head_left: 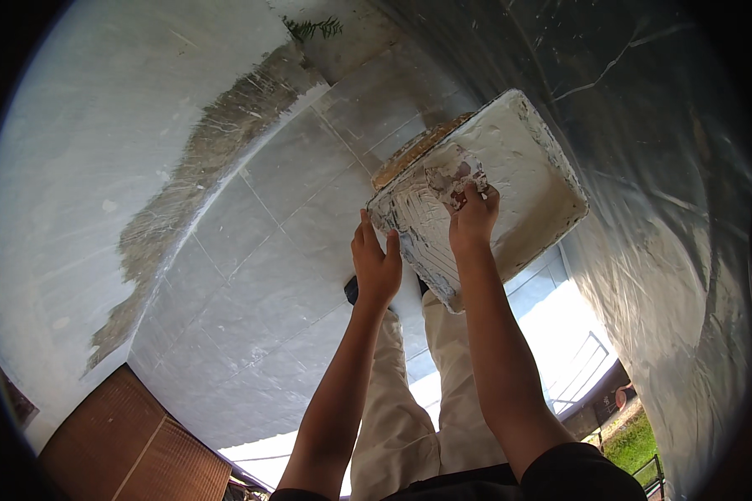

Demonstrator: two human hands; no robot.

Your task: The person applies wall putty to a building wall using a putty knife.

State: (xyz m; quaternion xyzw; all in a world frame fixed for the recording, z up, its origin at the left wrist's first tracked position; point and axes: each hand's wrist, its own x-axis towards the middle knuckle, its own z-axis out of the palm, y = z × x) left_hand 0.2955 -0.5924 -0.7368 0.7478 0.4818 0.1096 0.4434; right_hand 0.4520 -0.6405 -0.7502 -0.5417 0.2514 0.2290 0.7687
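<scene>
A large white paint tray (530,171), caked with pale paint and ribbed at its near left part, sits tilted in front of me. My right hand (475,217) is over the tray, its fingers closed on a flat, paint-smeared scraper (453,174) that lies against the wet paint. At the tray's left corner, my left hand (376,260) has its fingers stretched and its thumb apart. Its fingertips are close to the rim; whether they touch it I cannot tell.
A brown-yellow object (418,152) shows behind the tray's far left edge. Grey tiled floor (267,242) extends to a partly painted wall (100,167) at left. Shiny sheeting (643,192) hangs at right. A brown corrugated panel (134,442) stands at lower left.
</scene>
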